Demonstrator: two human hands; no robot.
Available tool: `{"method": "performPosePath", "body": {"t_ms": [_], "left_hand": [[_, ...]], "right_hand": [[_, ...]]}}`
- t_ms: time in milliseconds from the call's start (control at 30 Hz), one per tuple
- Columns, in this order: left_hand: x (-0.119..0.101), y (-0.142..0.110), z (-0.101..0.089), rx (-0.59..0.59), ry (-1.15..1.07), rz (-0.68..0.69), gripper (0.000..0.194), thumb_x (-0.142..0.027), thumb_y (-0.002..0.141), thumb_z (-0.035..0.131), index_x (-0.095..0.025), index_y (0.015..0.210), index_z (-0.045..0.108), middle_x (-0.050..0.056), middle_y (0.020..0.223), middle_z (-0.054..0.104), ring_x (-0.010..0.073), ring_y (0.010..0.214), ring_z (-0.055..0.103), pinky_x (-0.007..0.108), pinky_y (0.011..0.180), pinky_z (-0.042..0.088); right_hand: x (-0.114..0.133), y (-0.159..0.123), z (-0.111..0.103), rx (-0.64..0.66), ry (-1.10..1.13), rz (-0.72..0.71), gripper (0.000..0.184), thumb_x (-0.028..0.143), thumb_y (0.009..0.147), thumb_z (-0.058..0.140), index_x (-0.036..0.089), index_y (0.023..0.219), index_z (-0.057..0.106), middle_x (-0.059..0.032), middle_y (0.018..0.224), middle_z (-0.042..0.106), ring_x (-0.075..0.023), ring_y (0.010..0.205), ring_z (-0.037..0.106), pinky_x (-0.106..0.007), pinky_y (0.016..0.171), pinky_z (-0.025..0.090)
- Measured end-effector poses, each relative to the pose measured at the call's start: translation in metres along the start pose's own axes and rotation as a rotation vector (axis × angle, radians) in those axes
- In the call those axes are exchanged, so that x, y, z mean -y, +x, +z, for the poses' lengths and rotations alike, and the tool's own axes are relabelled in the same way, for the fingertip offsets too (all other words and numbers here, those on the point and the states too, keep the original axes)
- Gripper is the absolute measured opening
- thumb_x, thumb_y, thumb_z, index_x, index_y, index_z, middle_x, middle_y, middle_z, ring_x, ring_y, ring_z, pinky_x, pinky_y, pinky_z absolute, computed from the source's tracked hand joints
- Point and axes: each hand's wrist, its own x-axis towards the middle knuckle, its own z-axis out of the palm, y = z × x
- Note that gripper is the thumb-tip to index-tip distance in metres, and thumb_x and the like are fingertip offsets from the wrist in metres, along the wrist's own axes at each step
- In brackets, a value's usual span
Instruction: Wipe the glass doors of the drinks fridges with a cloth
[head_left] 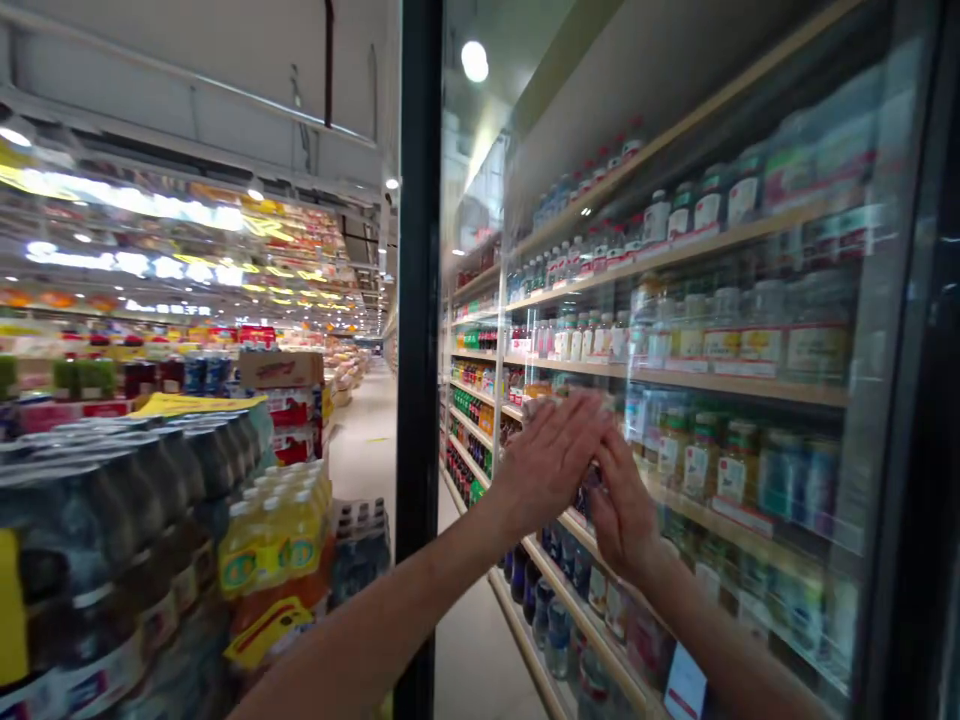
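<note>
Both hands are raised in front of the glass door (750, 630) of a drinks cooler. My left hand (547, 455) lies with its fingers stretched flat and together, pressing a pale crumpled cloth (536, 406) against the pane. Only a small edge of the cloth shows above the fingers; the rest is hidden. My right hand (621, 495) is tilted against the left one, its fingertips meeting the left fingers near the cloth. Its fingers are extended and the thumb stands apart. Bottles on shelves show in and through the glass around both hands.
A dark door frame post (418, 300) stands upright left of the hands. Farther left are wrapped dark bottles (97, 500), yellow drink bottles (277, 525) and stacked cartons (289, 400). A pale aisle floor (364, 440) runs into the distance. Shelf bottles (739, 465) appear at right.
</note>
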Motion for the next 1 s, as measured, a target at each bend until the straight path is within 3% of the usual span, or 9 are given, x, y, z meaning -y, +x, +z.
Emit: {"method": "performPosePath", "body": {"t_ms": [233, 400, 500, 633, 700, 767, 867, 933, 1000], "left_hand": [[-0.004, 0.006, -0.069, 0.135, -0.423, -0.056, 0.073, -0.012, 0.075, 0.039, -0.016, 0.142, 0.008, 0.011, 0.151, 0.016, 0.0193, 0.139, 0.017, 0.040, 0.110, 0.034], [-0.006, 0.014, -0.090, -0.328, -0.493, -0.433, 0.059, -0.011, 0.082, 0.033, -0.025, 0.138, 0.019, 0.008, 0.144, 0.033, 0.0200, 0.131, 0.035, 0.041, 0.108, 0.035], [-0.017, 0.018, -0.087, -0.302, -0.329, -0.395, 0.046, -0.015, 0.083, 0.041, -0.024, 0.128, 0.039, 0.007, 0.135, 0.046, 0.0199, 0.125, 0.044, 0.041, 0.107, 0.034], [-0.039, 0.025, -0.083, -0.085, 0.034, -0.227, 0.038, -0.015, 0.081, 0.048, -0.022, 0.119, 0.049, 0.008, 0.130, 0.051, 0.0224, 0.126, 0.043, 0.047, 0.109, 0.026], [-0.048, 0.032, -0.082, -0.044, 0.172, -0.233, 0.037, -0.016, 0.080, 0.050, -0.021, 0.117, 0.051, 0.008, 0.131, 0.052, 0.0232, 0.128, 0.040, 0.046, 0.110, 0.024], [-0.057, 0.039, -0.082, -0.028, 0.257, -0.255, 0.037, -0.017, 0.080, 0.050, -0.020, 0.117, 0.052, 0.008, 0.131, 0.051, 0.0227, 0.129, 0.040, 0.044, 0.110, 0.024], [-0.075, 0.050, -0.088, 0.013, 0.329, -0.282, 0.037, -0.017, 0.082, 0.047, -0.019, 0.119, 0.050, 0.007, 0.132, 0.050, 0.0209, 0.130, 0.038, 0.042, 0.110, 0.022], [-0.093, 0.052, -0.091, 0.066, 0.370, -0.334, 0.039, -0.017, 0.083, 0.044, -0.019, 0.122, 0.048, 0.008, 0.135, 0.047, 0.0209, 0.133, 0.033, 0.043, 0.110, 0.021], [-0.113, 0.049, -0.088, 0.129, 0.425, -0.407, 0.042, -0.021, 0.083, 0.044, -0.018, 0.125, 0.046, 0.010, 0.141, 0.039, 0.0254, 0.137, 0.022, 0.047, 0.109, 0.021]], "right_hand": [[0.050, 0.028, 0.007, -0.052, -0.077, 0.095, 0.053, 0.025, 0.087, 0.035, 0.029, 0.140, 0.028, -0.0077, 0.144, 0.034, -0.0266, 0.135, 0.029, -0.057, 0.106, 0.029], [0.058, 0.037, -0.004, -0.004, -0.348, 0.086, 0.041, 0.031, 0.084, 0.049, 0.031, 0.125, 0.049, -0.0061, 0.143, 0.035, -0.0277, 0.135, 0.025, -0.054, 0.107, 0.024], [0.010, 0.024, -0.046, 0.039, -0.424, 0.107, 0.038, 0.026, 0.085, 0.047, 0.032, 0.122, 0.052, -0.0039, 0.141, 0.039, -0.0244, 0.135, 0.027, -0.052, 0.109, 0.021], [-0.095, -0.001, -0.129, -0.234, -0.495, 0.627, 0.042, 0.027, 0.086, 0.036, 0.019, 0.124, 0.052, -0.0139, 0.141, 0.036, -0.0312, 0.134, 0.029, -0.058, 0.103, 0.028], [-0.123, -0.007, -0.146, -0.345, -0.450, 0.760, 0.047, 0.028, 0.086, 0.033, 0.013, 0.128, 0.049, -0.0187, 0.142, 0.034, -0.0335, 0.133, 0.029, -0.060, 0.102, 0.029], [-0.115, -0.009, -0.136, -0.297, -0.390, 0.636, 0.048, 0.026, 0.087, 0.034, 0.014, 0.131, 0.045, -0.0173, 0.145, 0.030, -0.0328, 0.136, 0.024, -0.059, 0.105, 0.027], [-0.058, -0.011, -0.109, -0.071, -0.268, 0.196, 0.052, 0.022, 0.085, 0.042, 0.026, 0.137, 0.036, -0.0071, 0.150, 0.022, -0.0297, 0.138, 0.020, -0.054, 0.107, 0.028], [-0.030, -0.013, -0.111, 0.065, -0.181, -0.063, 0.062, 0.019, 0.083, 0.047, 0.035, 0.139, 0.027, -0.0004, 0.151, 0.020, -0.0277, 0.137, 0.022, -0.051, 0.109, 0.027], [-0.037, -0.013, -0.128, 0.108, -0.121, -0.139, 0.066, 0.018, 0.083, 0.047, 0.040, 0.140, 0.020, 0.0049, 0.152, 0.016, -0.0273, 0.138, 0.019, -0.053, 0.112, 0.019]]}}
